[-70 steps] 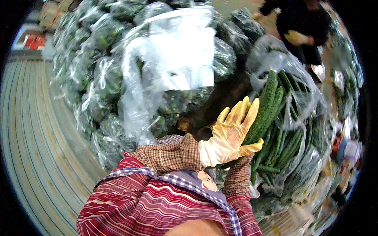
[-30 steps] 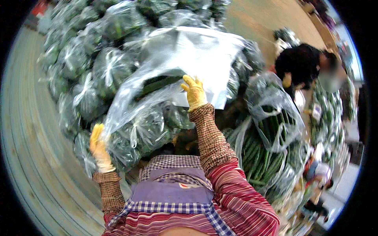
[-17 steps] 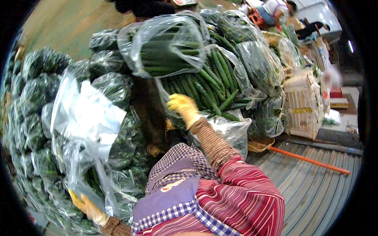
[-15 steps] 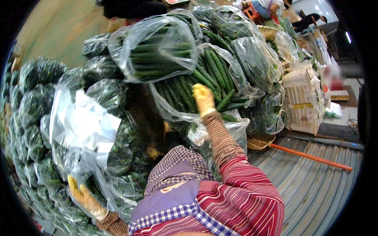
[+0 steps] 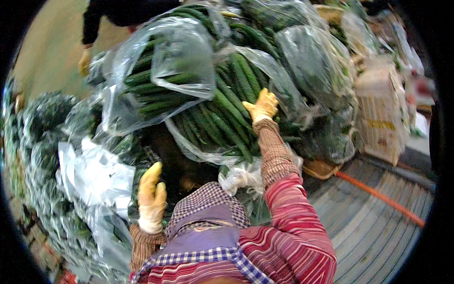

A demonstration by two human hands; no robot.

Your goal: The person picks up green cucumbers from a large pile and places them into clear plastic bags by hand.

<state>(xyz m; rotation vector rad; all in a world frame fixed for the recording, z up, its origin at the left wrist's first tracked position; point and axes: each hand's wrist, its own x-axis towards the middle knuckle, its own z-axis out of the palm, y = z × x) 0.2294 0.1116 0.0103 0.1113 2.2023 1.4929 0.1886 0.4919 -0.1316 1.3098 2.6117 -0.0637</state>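
My right hand (image 5: pixel 264 106), in a yellow glove, reaches over long green cucumbers (image 5: pixel 227 102) in an opened clear plastic bag (image 5: pixel 182 144). Its thumb sticks out to the left and its fingers are apart at the right side of the heap; I see nothing held. My left hand (image 5: pixel 151 196), gloved alike, is raised beside my body with thumb and fingers apart and nothing in it. Close by, to its left, a white plastic sheet (image 5: pixel 97 173) lies over bagged greens. Another clear bag of cucumbers (image 5: pixel 161 71) leans just beyond the opened one.
Many bagged vegetables (image 5: pixel 52 199) line the left side. More filled bags (image 5: pixel 312 61) and a whitish crate (image 5: pixel 380 111) stand at right, near an orange-handled tool (image 5: pixel 378 195) on ridged flooring (image 5: pixel 369 236). A co-worker's gloved hand (image 5: pixel 85 61) hangs at the far left.
My right hand has shifted right across the cucumbers, and its fingers have spread. My left hand has come up and inward from the lower left. The co-worker's arm now shows more.
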